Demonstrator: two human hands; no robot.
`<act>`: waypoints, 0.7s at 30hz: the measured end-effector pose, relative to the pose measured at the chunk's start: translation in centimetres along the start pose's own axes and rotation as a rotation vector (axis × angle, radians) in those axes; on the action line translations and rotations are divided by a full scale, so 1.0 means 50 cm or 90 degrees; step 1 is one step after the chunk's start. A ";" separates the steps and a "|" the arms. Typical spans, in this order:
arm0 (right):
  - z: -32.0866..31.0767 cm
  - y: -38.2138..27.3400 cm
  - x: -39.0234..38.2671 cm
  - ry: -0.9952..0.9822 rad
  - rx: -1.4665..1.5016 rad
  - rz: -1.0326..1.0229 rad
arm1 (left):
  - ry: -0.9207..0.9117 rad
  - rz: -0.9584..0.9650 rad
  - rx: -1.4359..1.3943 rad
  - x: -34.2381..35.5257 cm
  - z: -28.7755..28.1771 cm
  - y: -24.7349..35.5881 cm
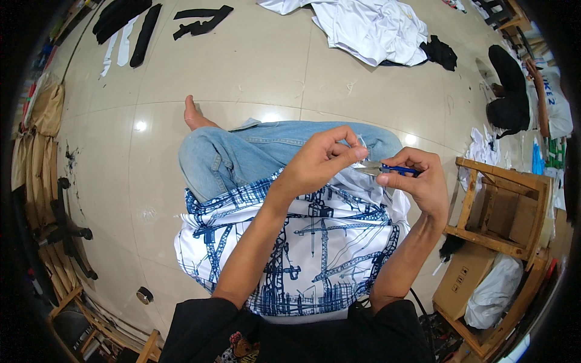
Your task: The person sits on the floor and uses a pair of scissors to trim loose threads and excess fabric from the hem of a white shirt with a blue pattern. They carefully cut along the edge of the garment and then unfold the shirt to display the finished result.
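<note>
My right hand (411, 172) grips small scissors (369, 169) with blue handles, their blades pointing left beneath my left fingertips. My left hand (321, 160) pinches a small whitish bit, apparently thread or cloth edge, just above the blades; it is too small to make out clearly. Across my lap, over my blue jeans (212, 163), lies white fabric (327, 248) printed with dark blue cranes and scaffolding, partly hidden by my forearms.
White garments (369, 27) and black cloth pieces (145, 33) lie on the tiled floor ahead. At right stand a wooden stool (496, 236) and a cardboard box (460, 278). At left are brown stacked materials (45, 115), a black wheeled base (72, 233) and a small round object (144, 295).
</note>
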State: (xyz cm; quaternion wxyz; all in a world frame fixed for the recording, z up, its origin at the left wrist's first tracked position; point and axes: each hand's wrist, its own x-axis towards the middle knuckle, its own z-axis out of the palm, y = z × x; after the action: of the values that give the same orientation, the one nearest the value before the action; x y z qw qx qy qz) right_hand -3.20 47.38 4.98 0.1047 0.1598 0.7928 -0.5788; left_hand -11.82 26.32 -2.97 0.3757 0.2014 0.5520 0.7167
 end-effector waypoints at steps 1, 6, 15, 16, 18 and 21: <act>0.000 -0.001 0.001 -0.001 0.004 0.002 | 0.002 0.007 -0.004 0.001 0.000 -0.002; -0.004 0.000 0.003 -0.015 0.040 0.017 | -0.012 -0.005 -0.008 -0.002 -0.002 0.006; -0.021 -0.007 0.018 -0.078 -0.007 0.030 | -0.032 -0.024 -0.003 0.002 0.001 -0.011; -0.023 -0.005 0.020 -0.084 -0.013 0.027 | -0.036 -0.018 -0.001 0.003 0.001 -0.012; -0.027 0.001 0.027 -0.095 -0.025 0.021 | -0.040 -0.025 0.023 0.002 0.001 -0.002; -0.031 -0.007 0.029 -0.108 -0.036 0.023 | -0.047 -0.025 0.017 0.001 0.002 0.002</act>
State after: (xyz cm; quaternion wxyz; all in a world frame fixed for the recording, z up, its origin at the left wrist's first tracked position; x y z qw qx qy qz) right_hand -4.66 48.92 5.26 0.1864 0.1215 0.7940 -0.5657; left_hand -11.81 26.41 -2.87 0.4073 0.2219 0.5514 0.6934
